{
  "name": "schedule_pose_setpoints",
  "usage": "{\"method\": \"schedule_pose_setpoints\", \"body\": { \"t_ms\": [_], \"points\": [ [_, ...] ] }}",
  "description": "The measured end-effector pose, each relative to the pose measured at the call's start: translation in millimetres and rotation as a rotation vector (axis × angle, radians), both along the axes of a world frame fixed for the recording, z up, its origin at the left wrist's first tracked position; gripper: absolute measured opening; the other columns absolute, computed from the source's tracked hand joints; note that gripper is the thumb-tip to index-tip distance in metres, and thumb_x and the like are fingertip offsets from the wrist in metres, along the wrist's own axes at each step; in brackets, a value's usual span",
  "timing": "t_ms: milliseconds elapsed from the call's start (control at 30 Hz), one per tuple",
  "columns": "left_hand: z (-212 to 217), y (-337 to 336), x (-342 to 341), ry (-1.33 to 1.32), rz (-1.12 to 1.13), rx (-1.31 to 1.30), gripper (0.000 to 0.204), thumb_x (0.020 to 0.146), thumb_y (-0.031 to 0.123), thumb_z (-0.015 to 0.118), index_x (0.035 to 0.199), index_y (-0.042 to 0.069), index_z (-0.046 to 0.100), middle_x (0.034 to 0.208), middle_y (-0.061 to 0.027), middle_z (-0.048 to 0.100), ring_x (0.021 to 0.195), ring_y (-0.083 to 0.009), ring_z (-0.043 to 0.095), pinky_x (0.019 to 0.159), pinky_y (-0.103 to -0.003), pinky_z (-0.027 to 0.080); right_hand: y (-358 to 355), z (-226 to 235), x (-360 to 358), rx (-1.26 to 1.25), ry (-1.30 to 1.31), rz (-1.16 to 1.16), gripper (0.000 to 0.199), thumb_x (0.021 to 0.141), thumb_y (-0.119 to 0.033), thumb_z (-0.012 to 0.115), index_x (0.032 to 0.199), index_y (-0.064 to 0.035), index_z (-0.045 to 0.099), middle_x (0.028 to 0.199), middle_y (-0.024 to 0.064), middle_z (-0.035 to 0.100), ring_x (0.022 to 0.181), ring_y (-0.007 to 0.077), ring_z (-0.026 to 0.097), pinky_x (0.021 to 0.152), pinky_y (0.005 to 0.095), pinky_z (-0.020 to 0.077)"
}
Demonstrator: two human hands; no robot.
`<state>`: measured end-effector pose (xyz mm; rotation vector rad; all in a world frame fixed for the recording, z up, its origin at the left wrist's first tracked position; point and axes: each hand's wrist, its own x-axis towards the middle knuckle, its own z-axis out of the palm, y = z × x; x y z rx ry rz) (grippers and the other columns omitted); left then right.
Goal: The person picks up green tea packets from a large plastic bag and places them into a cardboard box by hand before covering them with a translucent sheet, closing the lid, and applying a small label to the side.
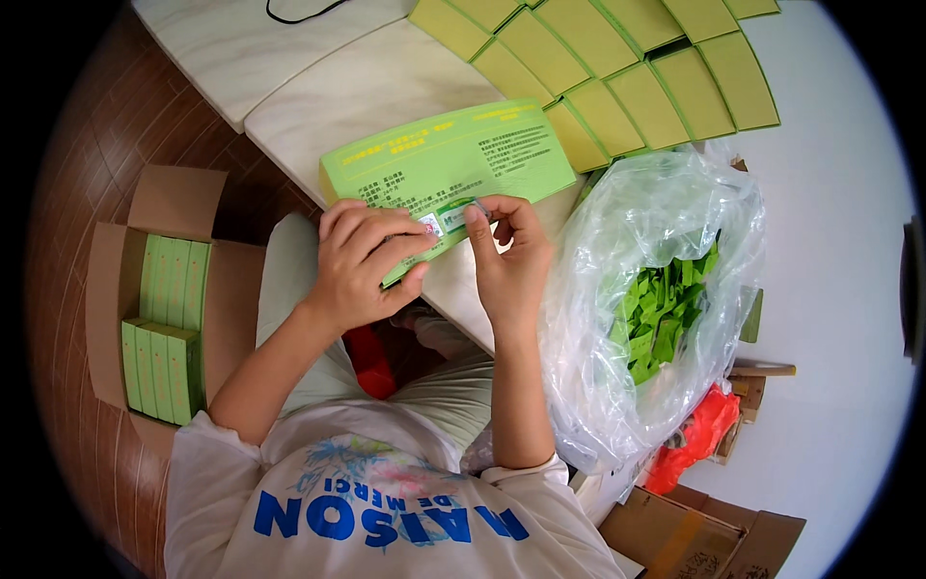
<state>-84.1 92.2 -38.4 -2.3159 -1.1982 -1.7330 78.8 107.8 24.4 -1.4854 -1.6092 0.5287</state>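
Note:
A long, flat light-green box (453, 154) with printed text lies on the white marble-patterned table in front of me. My left hand (362, 261) is on the box's near edge, its fingers curled over the printed face and its thumb lower down by the edge. Along that edge runs a small label strip (453, 218) with a square code and a green part. The strip's right end is pinched between the thumb and forefinger of my right hand (511, 256). Whether the whole strip is stuck down, I cannot tell.
To the right stands a clear plastic bag (579, 318) with many small green packets (666, 309) inside. Rows of green boxes (617, 87) cover the far table. On the wooden floor at left, an open carton (108, 318) holds upright green boxes. Brown cartons (685, 540) stand lower right.

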Motion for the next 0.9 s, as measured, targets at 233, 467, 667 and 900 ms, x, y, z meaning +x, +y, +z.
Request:
{"method": "schedule_pose_setpoints", "body": {
  "t_ms": [233, 467, 667, 900],
  "points": [
    [56.1, -20.7, 4.0, 0.423, 0.037, -0.376, 0.054, 0.079, 0.025, 0.066, 0.129, 0.012, 0.052, 0.136, -0.0017, 0.047, 0.11, -0.0217, 0.045, 0.099, -0.047, 0.031, -4.7, 7.7, -1.3, 0.014, -0.054, 0.005, 0.016, 0.083, -0.01, 0.067, 0.095, -0.0013, 0.061, 0.074, 0.0059, 0.058, 0.069, 0.0158, 0.047, 0.062, 0.028, 0.0415],
    [67.3, -26.0, 12.3, 0.556, 0.036, -0.468, 0.063, 0.078, 0.026, 0.067, 0.133, 0.005, 0.044, 0.139, -0.0055, 0.042, 0.12, -0.0243, 0.041, 0.105, -0.052, 0.026, -20.3, 8.8, 22.1, 0.023, 0.071, -0.128, 0.037, 0.092, -0.014, 0.055, 0.125, 0.0013, 0.046, 0.095, 0.0077, 0.055, 0.078, 0.0148, 0.048, 0.071, 0.0279, 0.0416],
    [65.5, -14.4, 32.6, 0.65, 0.02, -0.464, 0.074, 0.079, 0.028, 0.067, 0.141, 0.006, 0.033, 0.146, -0.0074, 0.034, 0.135, -0.0252, 0.03, 0.111, -0.052, 0.018, -57.1, -6.6, 41.9, -0.13, 0.162, -0.11, 0.027, 0.095, -0.016, 0.053, 0.117, -0.0007, 0.054, 0.087, 0.0053, 0.058, 0.076, 0.0121, 0.052, 0.068, 0.0253, 0.042],
    [64.0, 16.5, 31.6, 0.565, -0.38, -0.406, 0.061, 0.084, 0.026, 0.063, 0.136, 0.005, 0.042, 0.141, -0.0117, 0.041, 0.133, -0.0285, 0.035, 0.111, -0.042, 0.023, -79.5, -27.9, 28.6, -0.146, 0.137, -0.02, 0.026, 0.095, -0.014, 0.052, 0.116, 0.0018, 0.053, 0.085, 0.0078, 0.059, 0.073, 0.0144, 0.053, 0.066, 0.0267, 0.0451]
  ]
}}
